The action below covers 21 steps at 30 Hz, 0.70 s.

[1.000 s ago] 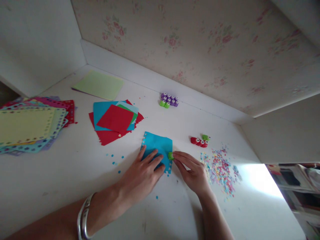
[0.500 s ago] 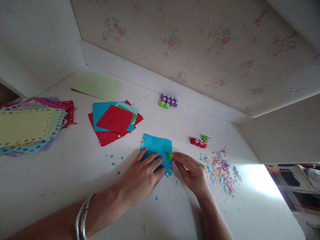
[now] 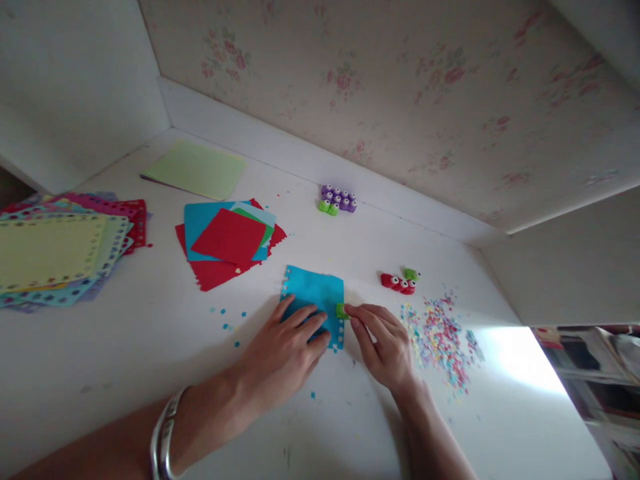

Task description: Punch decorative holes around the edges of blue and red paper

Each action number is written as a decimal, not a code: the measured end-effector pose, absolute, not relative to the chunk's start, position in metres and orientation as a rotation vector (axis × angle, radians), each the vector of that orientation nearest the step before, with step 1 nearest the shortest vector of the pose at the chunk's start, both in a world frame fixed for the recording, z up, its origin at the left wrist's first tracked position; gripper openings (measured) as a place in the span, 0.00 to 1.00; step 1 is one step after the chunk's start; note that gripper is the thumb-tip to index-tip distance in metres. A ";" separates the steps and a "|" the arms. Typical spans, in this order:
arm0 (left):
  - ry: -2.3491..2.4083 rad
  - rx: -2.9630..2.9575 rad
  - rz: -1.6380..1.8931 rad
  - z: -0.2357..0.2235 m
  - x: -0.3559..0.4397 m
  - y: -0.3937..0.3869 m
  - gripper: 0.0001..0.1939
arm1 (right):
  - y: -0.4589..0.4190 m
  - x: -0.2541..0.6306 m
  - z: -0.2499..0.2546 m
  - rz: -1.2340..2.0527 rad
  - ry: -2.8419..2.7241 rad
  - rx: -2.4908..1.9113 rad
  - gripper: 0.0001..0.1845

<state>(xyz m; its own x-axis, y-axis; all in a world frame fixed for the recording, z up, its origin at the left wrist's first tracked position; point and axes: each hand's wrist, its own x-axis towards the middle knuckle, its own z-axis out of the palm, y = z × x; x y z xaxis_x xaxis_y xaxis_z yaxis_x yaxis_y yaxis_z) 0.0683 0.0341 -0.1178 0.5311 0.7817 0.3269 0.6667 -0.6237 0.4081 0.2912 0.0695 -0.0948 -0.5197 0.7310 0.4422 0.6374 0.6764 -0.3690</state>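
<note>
A blue sheet of paper [image 3: 320,285] lies in front of me, with small holes punched along its left edge and the lower part of its right edge. My left hand [image 3: 295,343] rests flat on the sheet, fingers spread over its lower half. At the sheet's right edge sits a small green paper punch [image 3: 342,311], pinched between the thumb and fingers of my right hand [image 3: 383,340]. Those fingers partly cover the punch. Tiny blue cut-outs [image 3: 226,327] are scattered left of my left hand.
Several purple punches [image 3: 345,200] with green ones stand near the back ledge. Red punches [image 3: 397,283] and a green punch [image 3: 413,274] lie by a heap of confetti [image 3: 447,340]. Coloured papers [image 3: 230,237], a pale green stack [image 3: 195,170] and punched sheets [image 3: 50,250] lie leftward.
My right hand's fingers have shifted slightly on the green punch, which stays at about the same spot on the right edge. My left hand has not moved.
</note>
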 end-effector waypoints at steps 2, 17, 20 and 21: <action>1.222 2.542 0.709 -0.118 0.068 0.034 0.08 | 0.070 0.291 -0.095 0.206 -2.341 -1.029 0.17; 1.296 2.487 0.769 -0.112 0.076 0.036 0.10 | 0.068 0.282 -0.108 0.059 -2.405 -1.096 0.10; 1.297 2.507 0.763 -0.110 0.074 0.037 0.10 | 0.066 0.281 -0.106 0.091 -2.370 -1.120 0.09; 1.294 2.518 0.760 -0.109 0.073 0.037 0.11 | 0.065 0.282 -0.107 0.100 -2.344 -1.120 0.09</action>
<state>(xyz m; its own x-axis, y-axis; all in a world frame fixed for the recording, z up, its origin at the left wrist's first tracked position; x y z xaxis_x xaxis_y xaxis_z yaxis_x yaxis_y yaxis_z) 0.0730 0.0368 -0.1091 0.4819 0.8039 0.3486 0.6958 -0.5929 0.4055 0.2823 0.0655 -0.1067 -0.5120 0.7413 0.4340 0.7015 0.6524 -0.2867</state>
